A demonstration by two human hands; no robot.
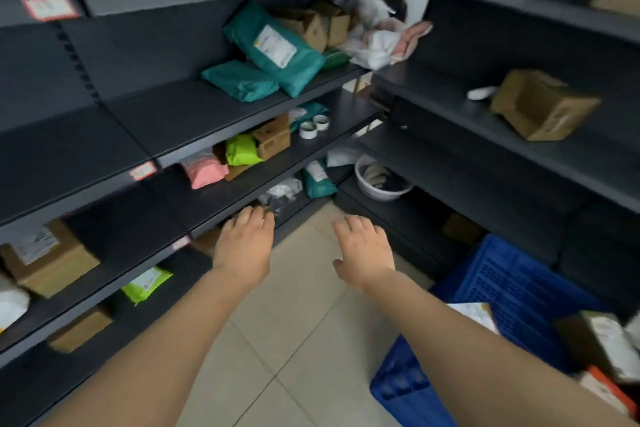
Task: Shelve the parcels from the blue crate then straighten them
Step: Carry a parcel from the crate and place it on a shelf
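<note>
1. left hand (247,239): fingers straight and spread, palm down, holding nothing. its fingertips sit just by the front edge of a lower board of the left shelf unit (194,121); contact cannot be confirmed through the blur.
2. teal parcels (277,45): two soft bags at 12 o'clock from the left hand, on a higher board. one leans across the other, and both lie askew to the shelf edge.
3. right hand (363,253): fingers apart and relaxed, palm down, empty. it hovers over the floor tiles (294,340), beside the left hand and clear of it.
4. blue crate (502,274): stands on the floor at 4 o'clock from the right hand, near it, partly cut off by the frame edge.
5. white-labelled parcel (474,314): lies in the crate, showing just past the right forearm.
6. brown parcel (606,340): lies in the crate further toward 4 o'clock, label up. its long axis appears to run from 10 to 4 o'clock, though blur limits certainty.
7. assessment: the crate is not empty, so shelving is judged unfinished. the next pick turns on one relation: the stock lies at 4 o'clock, to the right of both hands. the right hand is the nearer; the left would have to cross over. a grip across the brown parcel's short side looks most practical.
</note>
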